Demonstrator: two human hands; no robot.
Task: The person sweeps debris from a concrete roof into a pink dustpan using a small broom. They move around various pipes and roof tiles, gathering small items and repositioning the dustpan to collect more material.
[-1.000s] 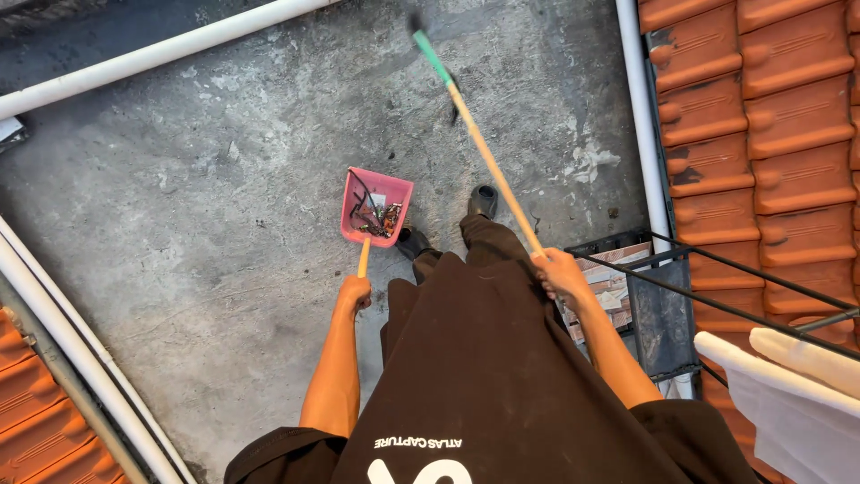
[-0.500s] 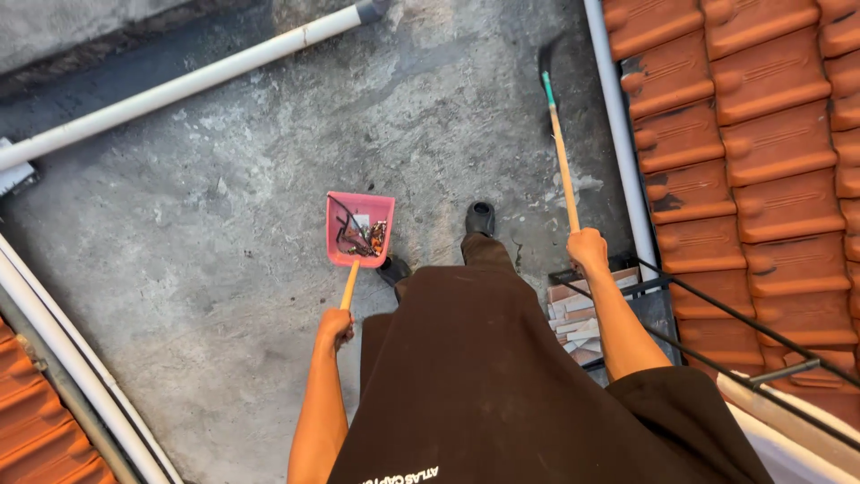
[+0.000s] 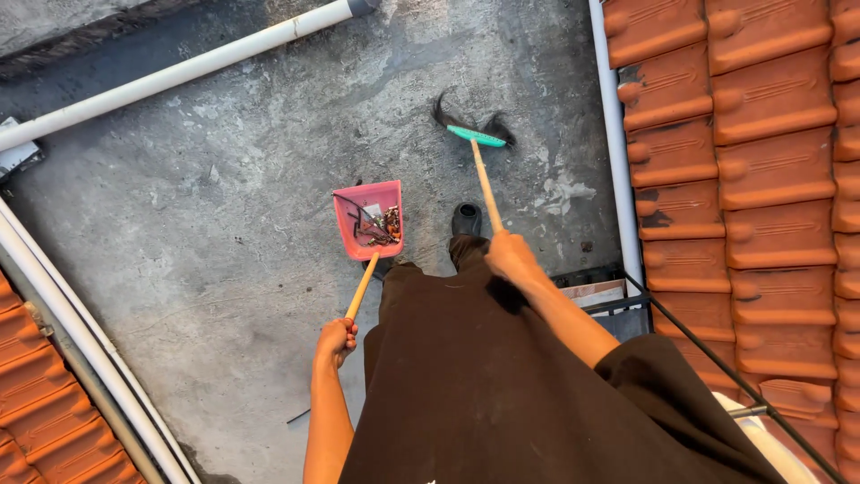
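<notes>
My left hand (image 3: 335,341) grips the orange handle of a pink dustpan (image 3: 369,220), which holds twigs and small debris just above the grey concrete floor (image 3: 206,224). My right hand (image 3: 511,255) is closed around the wooden shaft of a broom (image 3: 484,184). Its teal head with dark bristles (image 3: 473,133) rests on the concrete ahead of my black shoe (image 3: 466,219). My dark brown garment (image 3: 484,385) fills the lower middle of the view.
A white pipe (image 3: 179,73) runs across the top left, and another white pipe (image 3: 76,332) slants along the left edge. Orange roof tiles (image 3: 743,161) lie to the right behind a white gutter pipe (image 3: 614,152). A black metal railing (image 3: 699,341) stands at the right.
The broom has swung in, so its head now sits on the floor close ahead of my shoe. The dustpan has stayed near my feet, held low.
</notes>
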